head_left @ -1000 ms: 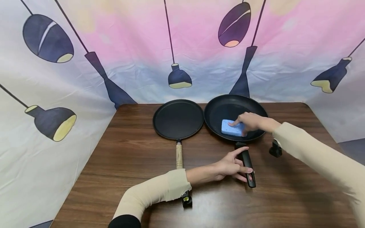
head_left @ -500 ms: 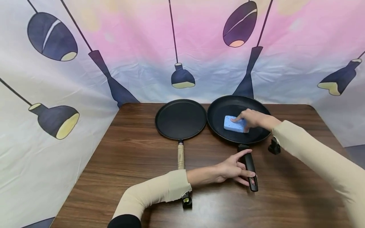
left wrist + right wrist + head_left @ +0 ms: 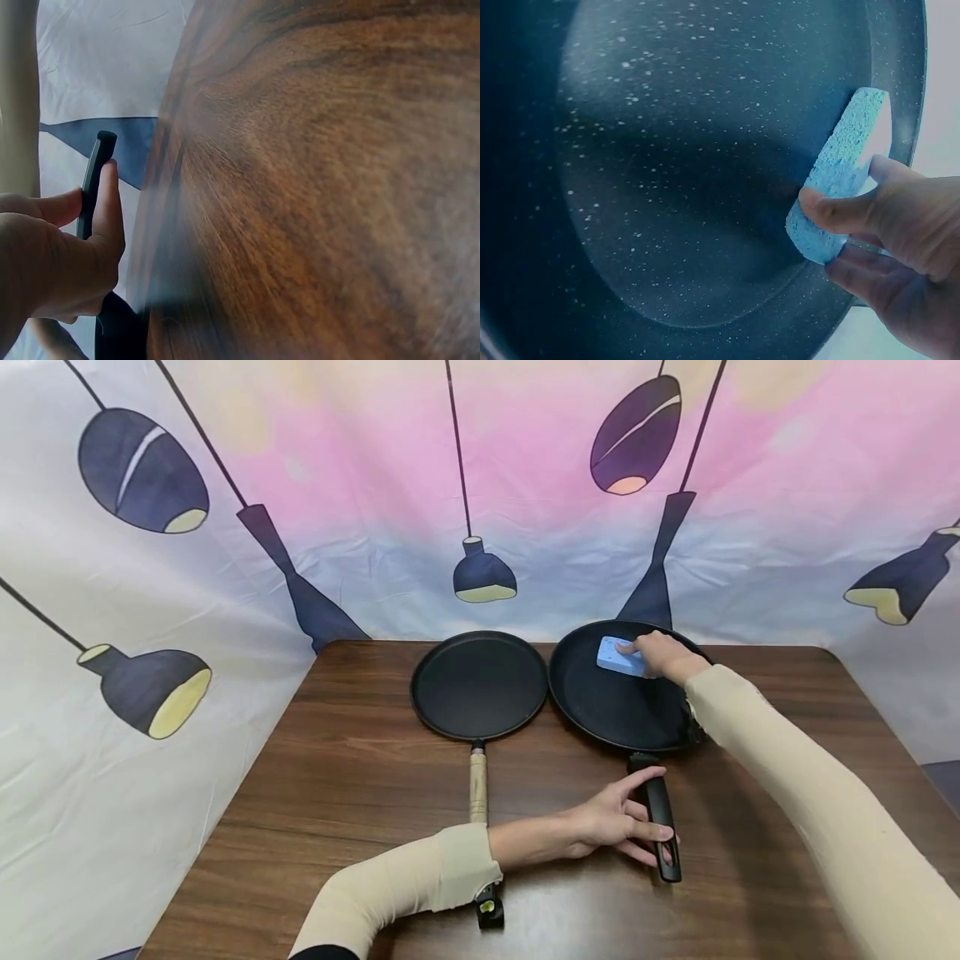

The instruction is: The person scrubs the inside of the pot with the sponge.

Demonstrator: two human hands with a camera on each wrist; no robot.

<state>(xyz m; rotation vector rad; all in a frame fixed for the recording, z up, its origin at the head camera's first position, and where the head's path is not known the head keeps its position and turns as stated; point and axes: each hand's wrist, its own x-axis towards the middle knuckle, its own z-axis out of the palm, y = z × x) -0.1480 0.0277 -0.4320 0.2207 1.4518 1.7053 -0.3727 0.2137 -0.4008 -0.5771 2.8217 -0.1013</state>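
Observation:
A blue sponge [image 3: 618, 657] lies against the inside of a black frying pan [image 3: 600, 714], near its far edge. My right hand [image 3: 663, 656] pinches the sponge between thumb and fingers; the right wrist view shows the thumb on one face of the sponge [image 3: 845, 161] and fingers on the other side. White specks dot the dark pan surface [image 3: 675, 135]. My left hand [image 3: 611, 820] grips the pan's black handle [image 3: 662, 814], thumb and fingers on either side of it. In the left wrist view that handle [image 3: 96, 172] sits between the fingers.
Left of the frying pan, its rim close against it, lies a flat black griddle pan [image 3: 480, 685] with a wooden handle [image 3: 477, 785]. My left forearm crosses the end of that handle. Both pans rest on a brown wooden table [image 3: 337, 777]. A printed cloth [image 3: 375, 485] hangs behind.
My right hand has slid the sponge from the near part of the frying pan to its far part. The left hand keeps its hold on the handle. The head view has shifted slightly.

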